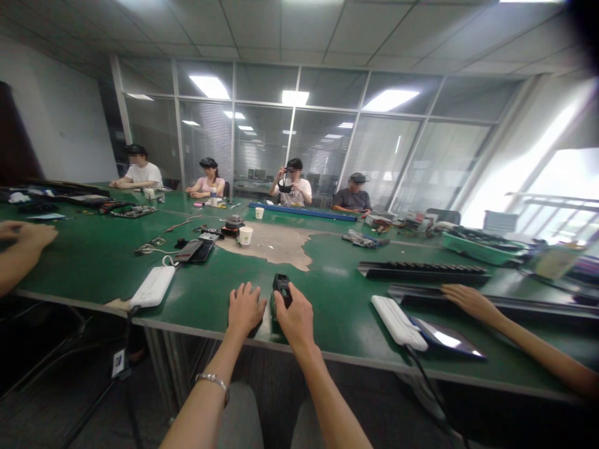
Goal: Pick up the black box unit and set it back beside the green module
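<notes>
My left hand point(245, 310) lies palm down on the green table near its front edge, its fingers stretched out and slightly apart. A dark patch shows under its thumb side; I cannot make out whether it is an object or shadow. Just to the right, my right hand point(296, 313) is closed around a small black boxy device point(281, 284) whose far end points away from me. My fingers and palm hide most of that device, so its kind does not show. A metal bracelet point(213, 379) circles my left wrist.
White power banks point(153, 287) with cables lie at both sides, the right one point(397, 321) beside a tablet-like panel point(448, 338). Paper cups point(246, 235) stand ahead. Neighbours' hands rest left point(28, 240) and right point(472, 302), near long black rails point(421, 272). Several people sit opposite.
</notes>
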`<act>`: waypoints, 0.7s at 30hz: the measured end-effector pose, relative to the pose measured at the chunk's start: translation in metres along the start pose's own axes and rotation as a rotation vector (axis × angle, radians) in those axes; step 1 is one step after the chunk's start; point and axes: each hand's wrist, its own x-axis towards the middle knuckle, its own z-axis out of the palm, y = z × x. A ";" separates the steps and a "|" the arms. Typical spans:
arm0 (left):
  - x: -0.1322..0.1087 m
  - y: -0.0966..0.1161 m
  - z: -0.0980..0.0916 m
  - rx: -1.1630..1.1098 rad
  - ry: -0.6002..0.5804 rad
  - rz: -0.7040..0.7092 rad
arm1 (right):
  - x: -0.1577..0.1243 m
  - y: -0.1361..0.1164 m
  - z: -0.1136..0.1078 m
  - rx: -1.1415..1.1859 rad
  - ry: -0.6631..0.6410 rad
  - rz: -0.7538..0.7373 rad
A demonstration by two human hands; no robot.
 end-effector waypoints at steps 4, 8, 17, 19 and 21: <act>0.000 0.000 0.000 0.003 0.002 0.001 | -0.001 -0.004 0.000 -0.054 -0.030 0.011; 0.001 -0.001 0.000 0.007 -0.001 -0.001 | -0.005 -0.004 0.003 -0.113 -0.100 0.032; 0.001 0.000 0.000 0.026 -0.011 -0.001 | -0.025 0.006 0.014 -0.177 -0.141 0.040; 0.001 0.000 -0.001 0.024 -0.011 0.001 | -0.027 0.009 0.016 -0.177 -0.126 0.025; 0.001 0.001 -0.003 0.020 -0.018 -0.003 | -0.029 0.011 0.019 -0.168 -0.093 0.012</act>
